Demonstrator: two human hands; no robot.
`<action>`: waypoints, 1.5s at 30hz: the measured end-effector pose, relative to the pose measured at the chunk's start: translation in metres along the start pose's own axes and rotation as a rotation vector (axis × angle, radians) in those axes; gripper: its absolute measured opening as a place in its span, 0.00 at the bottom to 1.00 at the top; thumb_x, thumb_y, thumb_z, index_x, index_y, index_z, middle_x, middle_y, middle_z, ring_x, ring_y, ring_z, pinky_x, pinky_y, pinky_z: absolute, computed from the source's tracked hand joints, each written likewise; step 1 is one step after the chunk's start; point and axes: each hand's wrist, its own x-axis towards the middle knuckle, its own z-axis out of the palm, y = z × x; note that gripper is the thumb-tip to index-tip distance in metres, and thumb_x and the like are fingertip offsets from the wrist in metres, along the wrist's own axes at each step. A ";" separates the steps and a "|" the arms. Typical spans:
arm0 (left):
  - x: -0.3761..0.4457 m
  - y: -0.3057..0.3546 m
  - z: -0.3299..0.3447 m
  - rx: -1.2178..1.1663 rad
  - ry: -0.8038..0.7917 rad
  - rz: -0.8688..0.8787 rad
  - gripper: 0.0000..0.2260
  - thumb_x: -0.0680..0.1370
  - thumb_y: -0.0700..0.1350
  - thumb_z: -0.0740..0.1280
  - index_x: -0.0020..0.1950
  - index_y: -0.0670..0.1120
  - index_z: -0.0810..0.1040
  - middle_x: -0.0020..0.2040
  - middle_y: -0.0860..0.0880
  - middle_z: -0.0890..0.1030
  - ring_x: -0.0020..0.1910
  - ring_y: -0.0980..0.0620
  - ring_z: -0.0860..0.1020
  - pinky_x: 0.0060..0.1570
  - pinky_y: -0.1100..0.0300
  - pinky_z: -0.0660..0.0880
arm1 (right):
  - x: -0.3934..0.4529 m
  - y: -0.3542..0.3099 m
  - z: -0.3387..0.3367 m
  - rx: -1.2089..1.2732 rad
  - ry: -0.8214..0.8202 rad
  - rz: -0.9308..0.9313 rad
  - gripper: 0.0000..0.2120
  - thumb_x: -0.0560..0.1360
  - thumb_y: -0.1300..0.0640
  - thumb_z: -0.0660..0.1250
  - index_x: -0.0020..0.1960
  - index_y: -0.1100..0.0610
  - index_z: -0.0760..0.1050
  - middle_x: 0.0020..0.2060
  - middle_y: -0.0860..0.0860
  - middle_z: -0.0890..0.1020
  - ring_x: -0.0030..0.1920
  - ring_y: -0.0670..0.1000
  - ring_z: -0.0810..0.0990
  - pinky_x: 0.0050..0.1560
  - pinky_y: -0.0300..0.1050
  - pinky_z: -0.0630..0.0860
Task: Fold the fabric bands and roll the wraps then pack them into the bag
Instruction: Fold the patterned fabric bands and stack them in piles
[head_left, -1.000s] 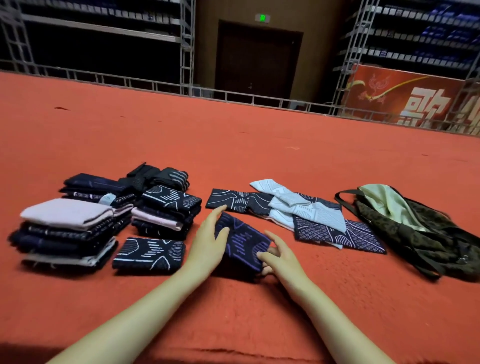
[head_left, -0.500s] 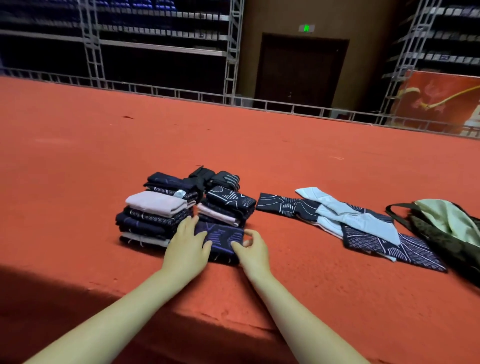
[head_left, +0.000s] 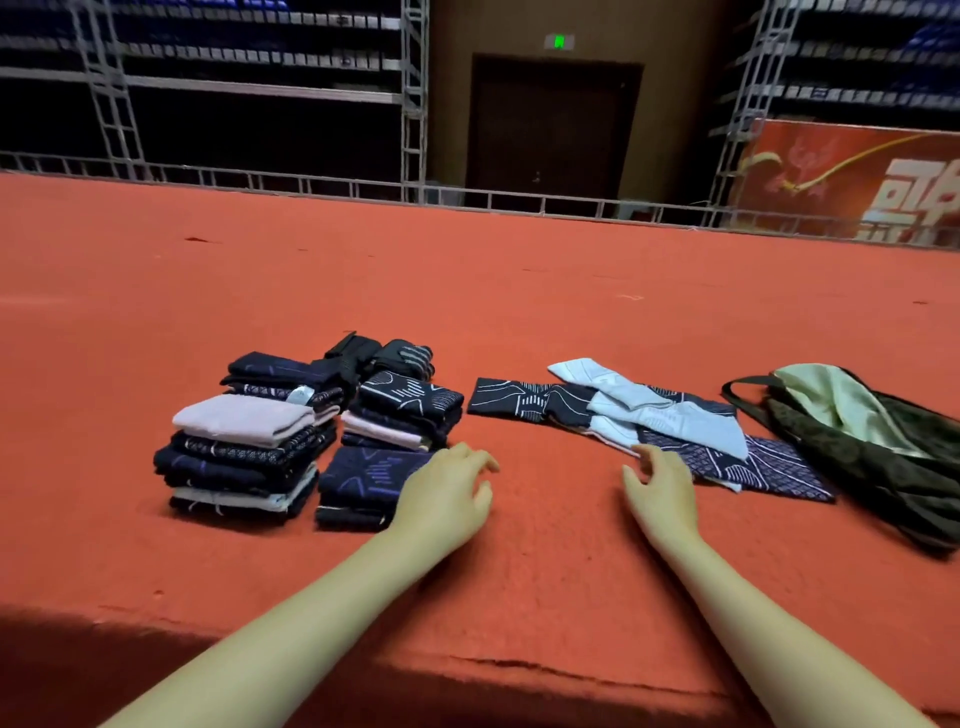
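Several folded fabric bands (head_left: 244, 457) are stacked in piles at the left centre of the frame, on the red carpeted platform (head_left: 519, 291). A tall pile topped by a pale pink band (head_left: 244, 420) lies furthest left. A second pile topped by a dark white-patterned band (head_left: 410, 399) lies beside it, and a low pile topped by a navy band with purple markings (head_left: 369, 473) lies in front. Dark rolled wraps (head_left: 382, 356) appear to lie behind the piles, though their form is not clearly resolved.

At the right centre, a small heap of unfolded bands (head_left: 649, 426) is laid flat: dark patterned pieces overlapped by light blue ones. These are judged to remain to be folded. The bag (head_left: 883, 447), dark olive with a pale green lining, lies open at the far right. None of the folded bands is seen inside it, so packing is judged not yet begun.

The left hand (head_left: 447, 493) hovers just beside the navy band, with its fingers relaxed and nothing gripped. The right hand (head_left: 662, 488) is held near the closest edge of the unfolded heap, with its fingers loosely spread and nothing gripped; contact with the fabric cannot be confirmed.

A small white tag (head_left: 300, 395) is visible on one band in the rear pile; no text can be read. A red banner (head_left: 852, 182) at the upper right bears large pale characters, cut off by the frame edge and not legible. A green lit sign (head_left: 559, 41) is mounted above the dark door (head_left: 553, 130).
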 end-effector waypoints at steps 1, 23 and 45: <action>0.006 0.012 0.010 -0.041 -0.014 0.011 0.12 0.77 0.46 0.61 0.59 0.52 0.76 0.55 0.52 0.75 0.59 0.52 0.72 0.55 0.55 0.72 | 0.006 0.013 -0.010 -0.085 0.041 -0.021 0.16 0.72 0.59 0.67 0.60 0.58 0.76 0.51 0.57 0.77 0.56 0.59 0.72 0.58 0.51 0.68; 0.114 0.097 0.155 -0.484 0.109 0.140 0.28 0.75 0.52 0.64 0.74 0.52 0.62 0.67 0.51 0.69 0.67 0.53 0.67 0.66 0.60 0.64 | 0.053 0.067 -0.045 0.030 0.267 -0.251 0.09 0.72 0.60 0.70 0.51 0.54 0.83 0.47 0.49 0.85 0.50 0.52 0.81 0.53 0.44 0.73; 0.112 0.091 0.100 -0.817 0.376 0.037 0.08 0.76 0.37 0.65 0.49 0.49 0.78 0.45 0.60 0.80 0.47 0.65 0.76 0.49 0.70 0.70 | 0.042 0.071 -0.062 -0.101 0.167 -0.290 0.06 0.70 0.54 0.69 0.46 0.49 0.81 0.43 0.46 0.83 0.50 0.51 0.76 0.48 0.41 0.60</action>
